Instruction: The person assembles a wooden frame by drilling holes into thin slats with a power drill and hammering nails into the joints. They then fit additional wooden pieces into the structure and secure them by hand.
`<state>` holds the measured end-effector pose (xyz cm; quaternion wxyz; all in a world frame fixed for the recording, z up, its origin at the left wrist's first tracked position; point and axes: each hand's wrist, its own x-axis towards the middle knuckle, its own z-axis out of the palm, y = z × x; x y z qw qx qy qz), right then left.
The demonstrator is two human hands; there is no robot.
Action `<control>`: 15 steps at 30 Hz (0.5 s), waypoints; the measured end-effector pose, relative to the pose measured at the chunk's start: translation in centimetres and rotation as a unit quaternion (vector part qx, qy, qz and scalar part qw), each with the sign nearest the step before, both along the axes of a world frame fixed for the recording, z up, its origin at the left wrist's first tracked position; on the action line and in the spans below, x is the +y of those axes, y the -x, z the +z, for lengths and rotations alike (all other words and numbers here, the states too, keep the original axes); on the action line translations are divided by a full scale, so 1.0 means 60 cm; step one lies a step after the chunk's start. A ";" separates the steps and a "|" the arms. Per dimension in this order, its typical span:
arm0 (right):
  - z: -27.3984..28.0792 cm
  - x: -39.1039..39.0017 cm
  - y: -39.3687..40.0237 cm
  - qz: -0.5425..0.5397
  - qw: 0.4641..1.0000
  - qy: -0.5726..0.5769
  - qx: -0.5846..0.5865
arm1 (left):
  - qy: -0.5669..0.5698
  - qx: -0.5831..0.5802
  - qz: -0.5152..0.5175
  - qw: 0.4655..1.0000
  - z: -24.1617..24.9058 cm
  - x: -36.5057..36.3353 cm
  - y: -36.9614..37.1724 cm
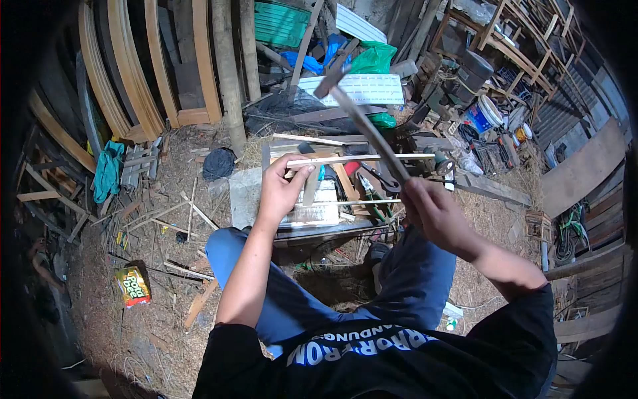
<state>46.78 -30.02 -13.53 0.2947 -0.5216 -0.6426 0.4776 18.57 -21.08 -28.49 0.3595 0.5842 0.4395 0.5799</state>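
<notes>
My right hand (432, 211) is wrapped round the handle of a hammer (369, 133), which is raised with its head up and to the left. My left hand (284, 183) pinches the left end of a thin wooden strip (362, 159), held level above a low work table. A second thin strip (359, 203) lies nearer to me, and a short wood piece (310, 189) runs between the two at the left. Below are a white block (322, 211) and several tools, partly hidden by the strips and the hammer.
The low table (246, 196) stands before my knees. Wood scraps (189, 213) and a yellow snack bag (133, 286) lie on the ground at left. Curved wooden frames (133, 66) lean behind a post (229, 80). A paint bucket (484, 114) and clutter stand at back right.
</notes>
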 end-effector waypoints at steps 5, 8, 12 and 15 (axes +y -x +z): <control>-0.021 0.002 -0.007 0.025 0.992 0.102 -0.071 | 0.005 -0.003 0.006 1.000 -0.003 0.001 -0.001; -0.009 0.005 -0.006 0.022 0.998 0.054 -0.021 | -0.003 -0.024 -0.007 1.000 -0.012 0.005 -0.001; -0.023 -0.002 -0.003 0.009 0.999 -0.022 0.029 | -0.002 -0.017 -0.005 1.000 -0.010 0.005 -0.001; -0.036 0.005 -0.012 0.041 0.985 0.119 -0.118 | -0.005 -0.008 0.000 1.000 -0.012 0.004 -0.001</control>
